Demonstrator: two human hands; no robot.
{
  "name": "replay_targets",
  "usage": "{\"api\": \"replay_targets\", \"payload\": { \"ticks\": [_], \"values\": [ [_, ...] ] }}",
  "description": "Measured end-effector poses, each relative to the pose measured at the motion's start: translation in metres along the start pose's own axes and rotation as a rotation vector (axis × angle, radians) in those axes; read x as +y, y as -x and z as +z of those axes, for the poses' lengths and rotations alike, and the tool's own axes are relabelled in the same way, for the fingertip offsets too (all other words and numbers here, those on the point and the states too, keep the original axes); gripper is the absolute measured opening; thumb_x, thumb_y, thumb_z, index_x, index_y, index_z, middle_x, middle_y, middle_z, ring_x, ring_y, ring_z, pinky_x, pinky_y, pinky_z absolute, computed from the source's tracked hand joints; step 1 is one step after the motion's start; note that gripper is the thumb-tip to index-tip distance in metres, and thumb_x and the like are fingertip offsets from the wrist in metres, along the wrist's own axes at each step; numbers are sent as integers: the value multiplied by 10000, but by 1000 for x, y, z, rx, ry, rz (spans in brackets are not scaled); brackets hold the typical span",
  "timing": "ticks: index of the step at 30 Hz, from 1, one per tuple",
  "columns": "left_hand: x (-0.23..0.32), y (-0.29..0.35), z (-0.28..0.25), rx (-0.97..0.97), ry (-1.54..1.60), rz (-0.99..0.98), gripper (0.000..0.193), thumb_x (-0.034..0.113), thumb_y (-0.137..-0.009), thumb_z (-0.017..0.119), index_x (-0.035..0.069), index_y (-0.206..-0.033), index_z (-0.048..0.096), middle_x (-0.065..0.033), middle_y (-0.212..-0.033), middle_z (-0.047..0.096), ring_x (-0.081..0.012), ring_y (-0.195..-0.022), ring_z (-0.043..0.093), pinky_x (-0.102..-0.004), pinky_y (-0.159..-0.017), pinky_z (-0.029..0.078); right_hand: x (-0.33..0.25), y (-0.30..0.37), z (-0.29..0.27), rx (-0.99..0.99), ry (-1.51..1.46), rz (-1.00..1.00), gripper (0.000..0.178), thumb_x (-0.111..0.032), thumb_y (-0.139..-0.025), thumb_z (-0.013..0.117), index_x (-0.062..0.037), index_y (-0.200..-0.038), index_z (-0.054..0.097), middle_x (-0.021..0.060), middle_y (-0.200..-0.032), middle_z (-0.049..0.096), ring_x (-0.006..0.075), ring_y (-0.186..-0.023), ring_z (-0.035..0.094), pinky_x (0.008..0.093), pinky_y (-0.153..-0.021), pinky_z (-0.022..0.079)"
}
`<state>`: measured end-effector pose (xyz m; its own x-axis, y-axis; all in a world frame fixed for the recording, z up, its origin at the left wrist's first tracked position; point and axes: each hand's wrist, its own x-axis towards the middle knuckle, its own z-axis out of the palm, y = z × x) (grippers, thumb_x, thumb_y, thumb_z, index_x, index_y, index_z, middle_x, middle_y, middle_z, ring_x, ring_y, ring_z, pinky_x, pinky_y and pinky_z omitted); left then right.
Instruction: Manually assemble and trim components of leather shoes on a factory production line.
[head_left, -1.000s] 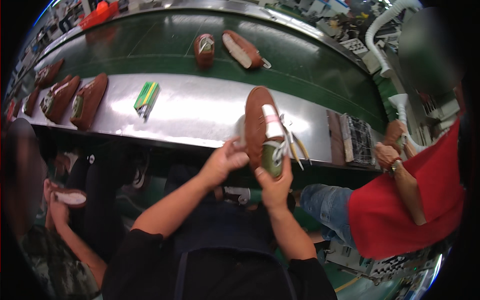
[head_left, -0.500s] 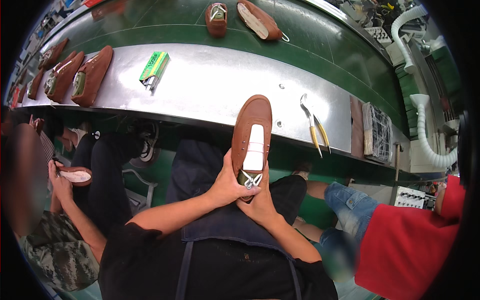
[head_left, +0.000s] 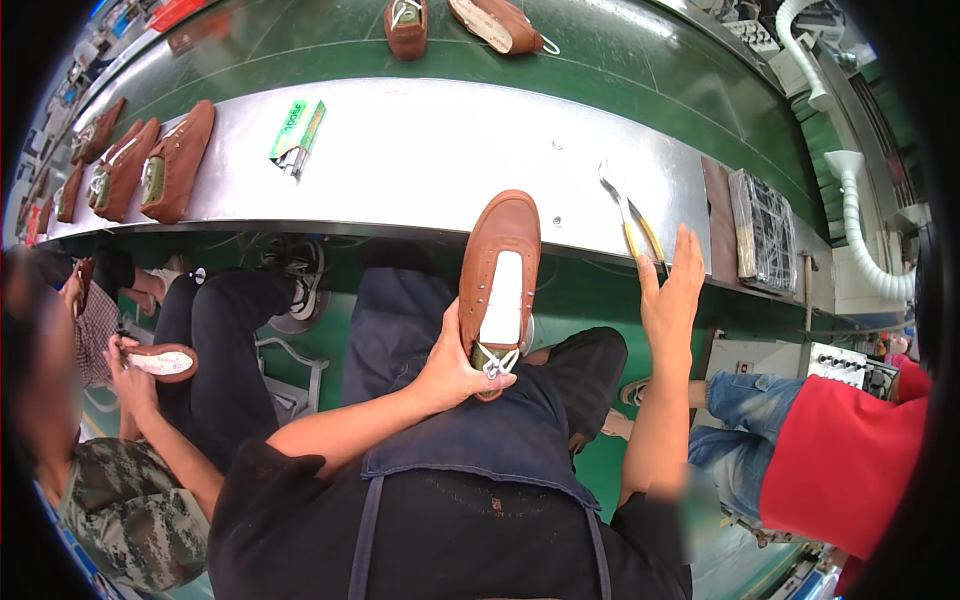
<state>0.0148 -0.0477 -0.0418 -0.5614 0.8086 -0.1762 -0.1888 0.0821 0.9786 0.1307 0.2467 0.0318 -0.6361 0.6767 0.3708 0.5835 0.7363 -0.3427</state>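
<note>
My left hand point(head_left: 452, 362) grips the heel end of a brown shoe upper point(head_left: 512, 225), toe pointing away from me over the bench edge. A white insert point(head_left: 501, 295) fills its throat, and white cord point(head_left: 497, 362) is looped near the heel, by my thumb. My right hand point(head_left: 670, 300) is raised at the front edge of the metal bench, fingers stretched apart and nothing visible in it. Just beyond its fingertips lie pincers with yellow handles point(head_left: 640, 232); whether the fingers touch them I cannot tell.
A green box point(head_left: 298, 132) of metal pieces lies on the bench point(head_left: 420, 150), left of centre. Several brown shoes point(head_left: 180, 165) stand at the left, two more on the green belt point(head_left: 600, 75). A plastic-wrapped block point(head_left: 762, 232) lies at right. Co-workers sit on both sides.
My right hand has let go of the shoe and moved right to the pincers. My left hand keeps its hold. The white thread across the insert no longer shows.
</note>
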Motion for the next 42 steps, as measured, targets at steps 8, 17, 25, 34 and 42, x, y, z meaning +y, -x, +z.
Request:
{"api": "replay_targets", "payload": {
  "ticks": [8, 17, 25, 34, 42],
  "values": [
    [-1, 1, 0, 9, -20, -6, 1310, 232, -684, 989, 0, -1615, 98, -202, -1549, 387, -289, -1480, 397, -431, -1218, 345, 1, 0, 35, -175, 70, 6, 683, -273, -998, 700, -12, -1567, 427, 279, -1570, 445, 449, -1481, 390, 525, -1197, 363],
    [-5, 0, 0, 13, -6, 12, 1310, 232, -682, 988, -3, -1613, 96, -204, -1558, 381, -297, -1484, 397, -428, -1224, 337, 6, 4, 36, -108, 96, -71, 612, -174, -987, 694, -24, -1536, 468, 246, -1509, 528, 439, -1437, 454, 514, -1179, 400],
    [11, 1, -1, 4, 29, -39, 1338, 160, -670, 988, 10, -1629, 67, -189, -1578, 369, -287, -1499, 375, -419, -1254, 298, 1, 6, 25, -172, 113, -60, 668, -3, -892, 749, -31, -1513, 504, 192, -1465, 578, 373, -1388, 513, 465, -1160, 426],
    [5, 0, 0, -1, 121, -20, 1310, 116, -675, 974, 16, -1625, 77, -176, -1572, 387, -273, -1499, 378, -414, -1250, 313, -6, 7, 28, -131, 162, -82, 667, -16, -881, 758, -24, -1498, 506, 207, -1452, 583, 387, -1381, 518, 468, -1162, 432],
    [3, -2, -1, 39, 187, 36, 1321, 203, -664, 1000, -5, -1628, 121, -198, -1578, 369, -292, -1524, 334, -437, -1263, 283, 1, 3, 32, -169, 124, -83, 672, -37, -885, 756, -30, -1508, 504, 199, -1468, 573, 379, -1392, 510, 475, -1176, 411]
  ]
}}
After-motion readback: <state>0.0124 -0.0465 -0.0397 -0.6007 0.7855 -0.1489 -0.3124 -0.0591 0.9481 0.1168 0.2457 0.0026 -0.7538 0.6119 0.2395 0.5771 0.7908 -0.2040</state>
